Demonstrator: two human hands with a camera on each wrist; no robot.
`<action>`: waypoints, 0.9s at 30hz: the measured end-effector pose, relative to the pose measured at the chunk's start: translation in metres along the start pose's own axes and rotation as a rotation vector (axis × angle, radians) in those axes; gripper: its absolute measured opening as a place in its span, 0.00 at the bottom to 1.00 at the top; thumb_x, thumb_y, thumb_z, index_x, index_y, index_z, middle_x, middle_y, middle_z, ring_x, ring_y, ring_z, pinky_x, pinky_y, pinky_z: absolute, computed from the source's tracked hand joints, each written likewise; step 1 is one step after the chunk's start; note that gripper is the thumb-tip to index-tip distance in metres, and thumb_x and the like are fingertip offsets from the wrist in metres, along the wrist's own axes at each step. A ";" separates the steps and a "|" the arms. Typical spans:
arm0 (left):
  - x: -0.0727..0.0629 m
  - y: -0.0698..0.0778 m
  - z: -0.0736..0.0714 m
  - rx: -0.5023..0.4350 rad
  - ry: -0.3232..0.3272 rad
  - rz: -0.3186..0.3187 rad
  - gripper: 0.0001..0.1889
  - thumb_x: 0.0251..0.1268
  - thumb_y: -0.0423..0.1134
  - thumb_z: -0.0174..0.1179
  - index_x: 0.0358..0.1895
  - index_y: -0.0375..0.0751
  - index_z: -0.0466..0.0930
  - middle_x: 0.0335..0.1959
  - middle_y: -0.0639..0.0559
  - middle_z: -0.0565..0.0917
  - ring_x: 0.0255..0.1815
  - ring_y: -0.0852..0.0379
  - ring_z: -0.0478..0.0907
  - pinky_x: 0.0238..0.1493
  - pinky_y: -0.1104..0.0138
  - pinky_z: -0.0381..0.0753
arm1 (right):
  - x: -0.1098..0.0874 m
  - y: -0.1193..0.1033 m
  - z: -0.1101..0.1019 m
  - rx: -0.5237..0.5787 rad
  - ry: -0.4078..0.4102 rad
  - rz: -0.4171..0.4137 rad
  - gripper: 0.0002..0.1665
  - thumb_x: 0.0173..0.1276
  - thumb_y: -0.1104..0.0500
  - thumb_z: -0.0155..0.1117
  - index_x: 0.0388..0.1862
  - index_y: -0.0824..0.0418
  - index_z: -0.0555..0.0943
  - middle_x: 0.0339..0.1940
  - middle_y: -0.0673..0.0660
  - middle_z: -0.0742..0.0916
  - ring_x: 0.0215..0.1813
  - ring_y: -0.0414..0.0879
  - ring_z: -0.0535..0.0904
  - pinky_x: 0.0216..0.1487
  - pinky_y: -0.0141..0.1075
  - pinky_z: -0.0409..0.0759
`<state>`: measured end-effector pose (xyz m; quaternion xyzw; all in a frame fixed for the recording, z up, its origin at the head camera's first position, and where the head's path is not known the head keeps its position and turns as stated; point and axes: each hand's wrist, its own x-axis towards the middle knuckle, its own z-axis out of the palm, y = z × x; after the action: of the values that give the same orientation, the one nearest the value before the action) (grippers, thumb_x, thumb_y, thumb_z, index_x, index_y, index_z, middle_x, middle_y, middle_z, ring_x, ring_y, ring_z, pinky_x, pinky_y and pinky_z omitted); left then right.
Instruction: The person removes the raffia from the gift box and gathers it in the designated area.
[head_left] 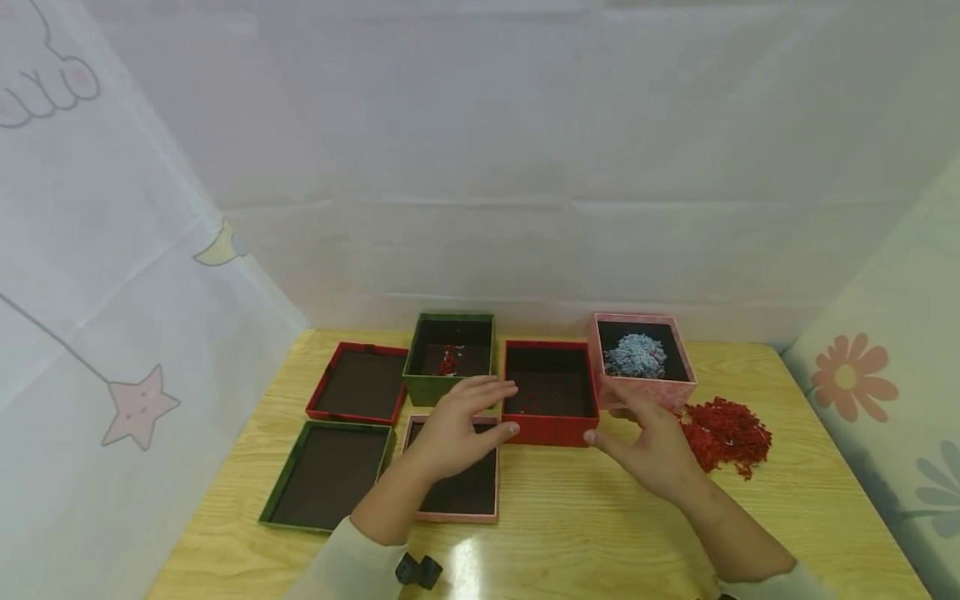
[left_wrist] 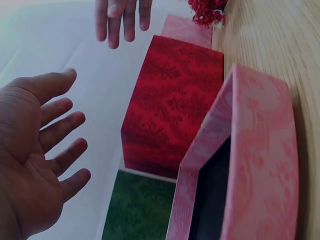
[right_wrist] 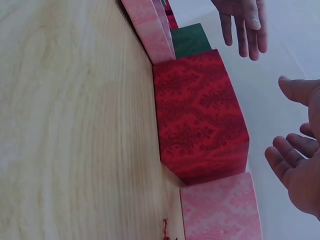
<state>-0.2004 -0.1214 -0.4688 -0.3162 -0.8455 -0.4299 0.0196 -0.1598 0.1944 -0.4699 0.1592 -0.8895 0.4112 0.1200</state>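
A red patterned box stands open-topped on the table, with a few red specks on its dark floor. My left hand hovers at its left, fingers straight and thumb spread, above a pink lid. On the other side, my right hand is held with fingers extended near the box's right front corner. Both wrist views show the palms facing each other with nothing in them. Beyond the right hand sits a pink box containing pale blue paper shreds. A heap of red shreds lies beside that hand.
A green box with a few red and white shreds stands left of the red one. A red lid and a green lid lie upturned at the left. White sheeting hangs behind the wooden table.
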 end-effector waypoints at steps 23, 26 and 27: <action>0.064 0.026 0.043 0.155 -0.052 0.002 0.24 0.72 0.49 0.66 0.69 0.51 0.81 0.68 0.55 0.81 0.75 0.50 0.68 0.73 0.49 0.70 | 0.018 0.028 -0.029 -0.048 0.025 0.082 0.44 0.68 0.50 0.77 0.79 0.57 0.70 0.60 0.68 0.85 0.56 0.67 0.85 0.53 0.63 0.83; 0.072 0.031 0.048 0.192 -0.064 -0.010 0.24 0.73 0.51 0.66 0.69 0.53 0.81 0.68 0.57 0.81 0.75 0.51 0.68 0.73 0.50 0.70 | 0.020 0.032 -0.030 -0.037 0.023 0.104 0.45 0.68 0.52 0.77 0.80 0.56 0.69 0.60 0.68 0.85 0.56 0.68 0.85 0.51 0.61 0.85; 0.075 0.032 0.049 0.206 -0.068 -0.012 0.24 0.73 0.51 0.66 0.69 0.53 0.81 0.67 0.57 0.81 0.75 0.52 0.68 0.73 0.51 0.71 | 0.020 0.033 -0.031 -0.033 0.019 0.115 0.45 0.69 0.52 0.76 0.80 0.56 0.68 0.61 0.68 0.85 0.56 0.68 0.85 0.51 0.60 0.85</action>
<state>-0.2308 -0.0326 -0.4545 -0.3218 -0.8872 -0.3298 0.0209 -0.1882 0.2347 -0.4664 0.1016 -0.9027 0.4041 0.1074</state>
